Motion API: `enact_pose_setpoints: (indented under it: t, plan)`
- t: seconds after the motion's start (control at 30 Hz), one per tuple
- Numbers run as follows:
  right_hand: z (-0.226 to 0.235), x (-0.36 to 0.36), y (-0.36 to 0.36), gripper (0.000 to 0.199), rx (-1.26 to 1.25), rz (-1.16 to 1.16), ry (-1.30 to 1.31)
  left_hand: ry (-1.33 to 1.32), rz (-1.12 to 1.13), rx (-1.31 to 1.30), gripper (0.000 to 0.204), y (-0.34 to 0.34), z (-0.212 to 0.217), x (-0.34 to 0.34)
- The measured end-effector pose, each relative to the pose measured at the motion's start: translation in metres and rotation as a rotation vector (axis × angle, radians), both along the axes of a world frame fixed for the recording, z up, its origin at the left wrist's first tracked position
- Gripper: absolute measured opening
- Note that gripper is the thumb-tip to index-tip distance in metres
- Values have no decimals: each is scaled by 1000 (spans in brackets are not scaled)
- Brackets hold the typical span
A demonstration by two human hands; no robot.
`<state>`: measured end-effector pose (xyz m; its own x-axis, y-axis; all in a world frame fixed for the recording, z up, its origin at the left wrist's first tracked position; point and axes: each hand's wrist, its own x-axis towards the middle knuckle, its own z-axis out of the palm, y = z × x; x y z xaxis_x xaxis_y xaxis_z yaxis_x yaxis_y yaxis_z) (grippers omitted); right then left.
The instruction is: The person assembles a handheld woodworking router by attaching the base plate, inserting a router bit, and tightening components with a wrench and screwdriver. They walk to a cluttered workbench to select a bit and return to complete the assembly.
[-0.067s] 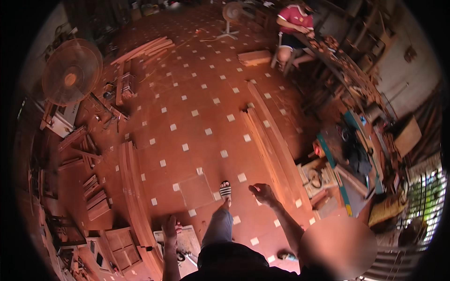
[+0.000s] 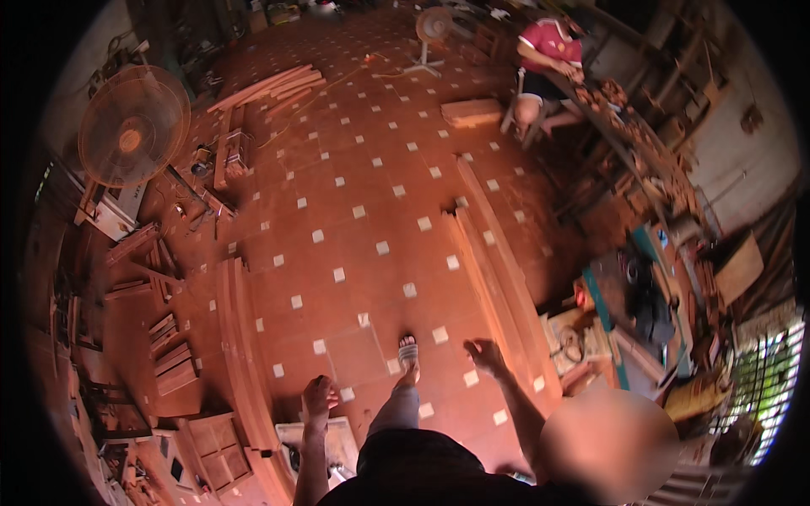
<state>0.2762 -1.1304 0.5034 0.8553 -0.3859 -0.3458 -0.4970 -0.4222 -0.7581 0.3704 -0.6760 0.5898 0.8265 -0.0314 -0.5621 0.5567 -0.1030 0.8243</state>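
Note:
Both my arms hang forward over a red tiled floor [image 2: 384, 278]. My left hand [image 2: 319, 396] is loosely curled, fingers slightly apart, with nothing visible in it. It is nearest to a pale board-like piece [image 2: 342, 434] low on the floor and to long wooden planks [image 2: 245, 354] on its left. My right hand [image 2: 486, 356] also looks empty, its fingers loosely bent and a little blurred. Long reddish beams [image 2: 498, 278] lie on the floor beyond it, apart from the hand. My sandalled foot [image 2: 408, 354] stands between the two hands.
A large fan [image 2: 131, 135] stands at the left, a smaller fan [image 2: 434, 29] at the back. A person in a red shirt [image 2: 550, 51] sits at a long bench far right. A green-edged table [image 2: 607, 320] stands at right. Stacked wood [image 2: 270, 88] and a panelled wooden piece [image 2: 218, 455] lie leftward.
My left hand has swung up and forward, my right hand slightly down. The view has shifted a little, so the fans, beams and the seated person sit lower in the picture.

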Motion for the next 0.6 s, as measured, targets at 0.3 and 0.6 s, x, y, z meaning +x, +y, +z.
enact_pose_setpoints:
  t: [0.3,0.6]
  plan:
    - [-117,-55,-148,28,261,-423,961,-537,-477,-82,17,-297,40,453]
    - [-93,384,-330,26,573,-694,753,-75,-250,385,39,-317,-161,750]
